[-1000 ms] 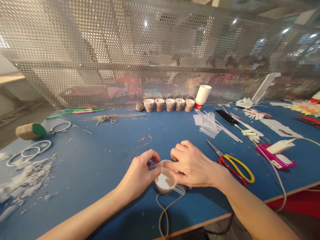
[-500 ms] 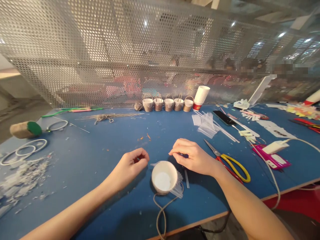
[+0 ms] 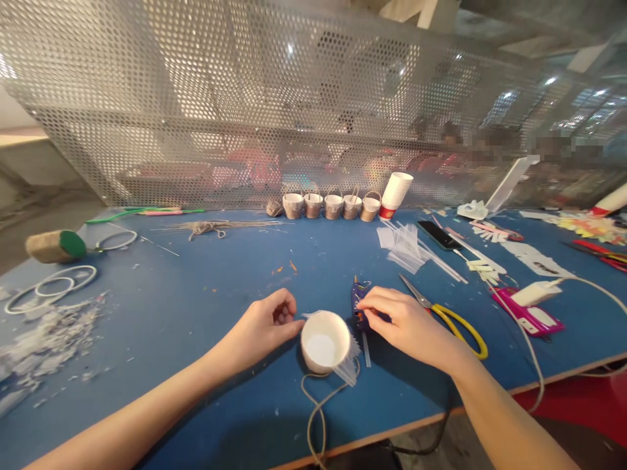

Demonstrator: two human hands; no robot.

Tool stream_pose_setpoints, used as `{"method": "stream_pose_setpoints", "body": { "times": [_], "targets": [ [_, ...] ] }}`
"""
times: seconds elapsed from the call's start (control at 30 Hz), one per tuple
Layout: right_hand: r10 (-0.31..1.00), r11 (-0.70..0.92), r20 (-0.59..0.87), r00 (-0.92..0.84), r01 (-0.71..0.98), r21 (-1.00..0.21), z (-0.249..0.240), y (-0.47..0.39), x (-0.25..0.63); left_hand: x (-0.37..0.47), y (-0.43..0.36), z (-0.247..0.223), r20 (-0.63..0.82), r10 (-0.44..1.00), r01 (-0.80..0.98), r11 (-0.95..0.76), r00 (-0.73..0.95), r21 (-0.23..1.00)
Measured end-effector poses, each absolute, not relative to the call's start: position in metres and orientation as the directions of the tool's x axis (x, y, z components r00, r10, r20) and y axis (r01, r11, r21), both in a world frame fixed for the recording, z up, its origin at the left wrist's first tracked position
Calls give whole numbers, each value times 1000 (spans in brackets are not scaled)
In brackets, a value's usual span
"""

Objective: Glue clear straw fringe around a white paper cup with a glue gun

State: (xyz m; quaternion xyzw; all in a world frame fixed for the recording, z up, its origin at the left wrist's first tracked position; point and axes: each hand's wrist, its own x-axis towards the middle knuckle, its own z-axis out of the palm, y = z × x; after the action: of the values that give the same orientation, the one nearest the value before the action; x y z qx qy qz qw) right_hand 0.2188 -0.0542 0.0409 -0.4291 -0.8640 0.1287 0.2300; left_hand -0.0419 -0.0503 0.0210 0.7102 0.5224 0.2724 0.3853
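Note:
A paper cup (image 3: 325, 349) stands upright near the table's front edge, its white inside facing me. Clear film or plastic strips (image 3: 349, 371) stick out at its right side, and a thin cord (image 3: 318, 411) trails from its base. My left hand (image 3: 274, 320) is beside the cup, fingers loosely curled, thumb apart and close to the rim, with nothing in it. To the right of the cup lies a dark blue glue gun (image 3: 356, 294), a clear glue stick (image 3: 367, 351) at its rear. My right hand (image 3: 396, 320) has its fingers and thumb closed on the gun's body.
Pliers or snips with red and yellow handles (image 3: 460, 325) lie right of my right hand. Behind are clear strips (image 3: 404, 245), a phone (image 3: 438, 234), stacked cups (image 3: 396, 194) and several small cord-wrapped baskets (image 3: 334, 207). A pink power strip (image 3: 529, 316) is right; scraps (image 3: 59, 333) lie left.
My right hand has shifted right and lower, uncovering part of the glue gun, and its fingers are now on it. My left hand has opened its thumb and moved nearer the cup.

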Motion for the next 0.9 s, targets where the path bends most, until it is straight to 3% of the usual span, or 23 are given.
{"method": "stream_pose_setpoints", "body": {
  "times": [0.17,0.3,0.4,0.7,0.9],
  "targets": [
    [718,694,372,-588,563,-450,36,-82,214,-39,-52,14,182,913,484,-353,364,801],
    [555,832,446,-702,487,-268,34,-97,197,-37,-54,12,304,859,453,-483,413,750],
    [532,842,446,-720,507,-184,32,-99,188,-36,-54,12,369,848,441,-517,380,734],
    [509,854,490,-708,487,-183,29,-93,184,-36,-50,8,410,793,394,-589,450,706],
    [512,853,524,-681,474,-218,27,-92,183,-32,-55,11,308,877,449,-459,370,767]
  ]
}}
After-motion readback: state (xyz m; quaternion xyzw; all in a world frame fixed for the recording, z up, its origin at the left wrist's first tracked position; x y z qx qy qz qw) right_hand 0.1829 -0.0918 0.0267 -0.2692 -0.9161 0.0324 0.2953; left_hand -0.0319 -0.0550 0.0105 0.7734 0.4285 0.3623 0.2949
